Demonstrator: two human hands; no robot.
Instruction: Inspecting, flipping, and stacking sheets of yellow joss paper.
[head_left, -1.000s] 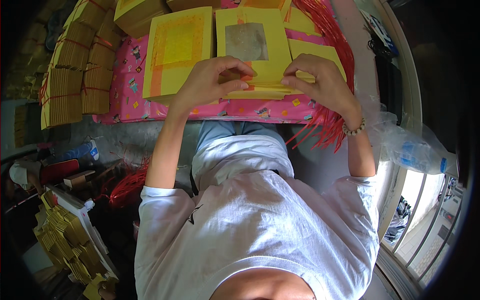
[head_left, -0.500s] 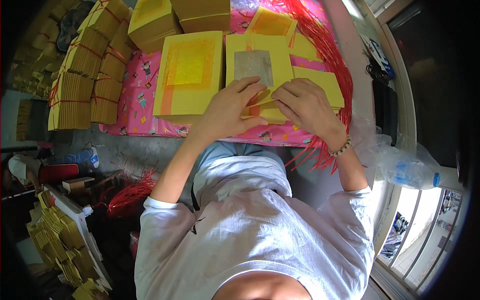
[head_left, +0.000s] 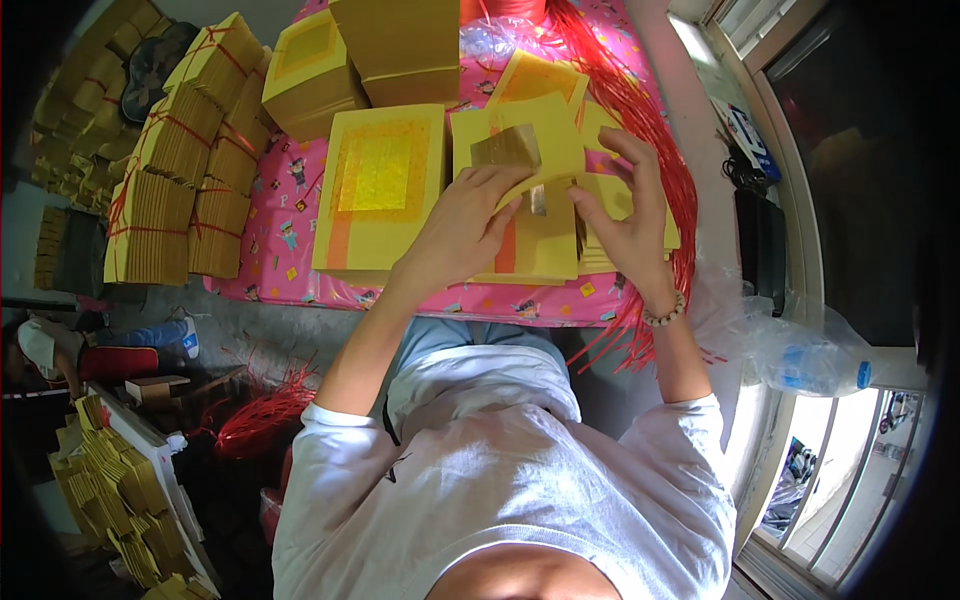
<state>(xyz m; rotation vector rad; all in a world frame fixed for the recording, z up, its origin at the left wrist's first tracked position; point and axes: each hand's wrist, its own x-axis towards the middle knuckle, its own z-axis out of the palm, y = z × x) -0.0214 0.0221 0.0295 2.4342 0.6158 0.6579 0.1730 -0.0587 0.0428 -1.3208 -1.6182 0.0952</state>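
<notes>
A stack of yellow paper sheets (head_left: 545, 255) with an orange stripe lies in front of me at the table's near edge. My left hand (head_left: 462, 222) grips the raised near edge of the top yellow paper sheets (head_left: 550, 120), thumb below and fingers above. These sheets bend upward and carry a shiny grey-gold foil rectangle. Beside their right edge, my right hand (head_left: 632, 205) is open, thumb and fingers apart; a beaded bracelet circles its wrist. Left of this stack stands another yellow paper stack (head_left: 378, 180) with a bright gold square on top.
More yellow blocks (head_left: 310, 75) stand farther back on the pink patterned cloth (head_left: 270, 250). Red-tied paper bundles (head_left: 150, 230) rise at the left. Red plastic strands (head_left: 660, 150) run down the right side, near a clear plastic bottle (head_left: 815, 368). At far left, a person (head_left: 50, 350) is partly visible.
The top sheets have been lifted at their near edge, baring the stack below. My right hand has let go of the edge and opened toward the right. The whole view has shifted slightly.
</notes>
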